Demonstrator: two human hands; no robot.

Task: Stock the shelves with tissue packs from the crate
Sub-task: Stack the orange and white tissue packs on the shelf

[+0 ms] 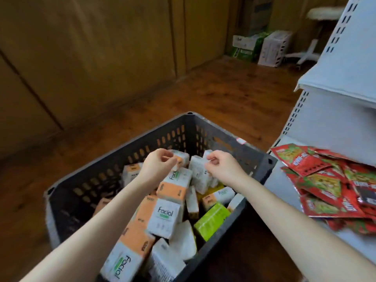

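A dark grey slotted crate stands on the floor, holding several tissue packs. Most are white and orange and printed "Facial"; one is lime green. Both my arms reach into the crate over its far half. My left hand has curled fingers that pinch the edge of a small orange-and-white pack. My right hand is curled too, its fingertips pinching the top of a white pack. The white shelf unit stands to the right of the crate.
Several red snack sachets lie in a heap on the lower shelf board. Another shelf board juts out above it. Cartons and a white stool stand at the far wall on the wooden floor.
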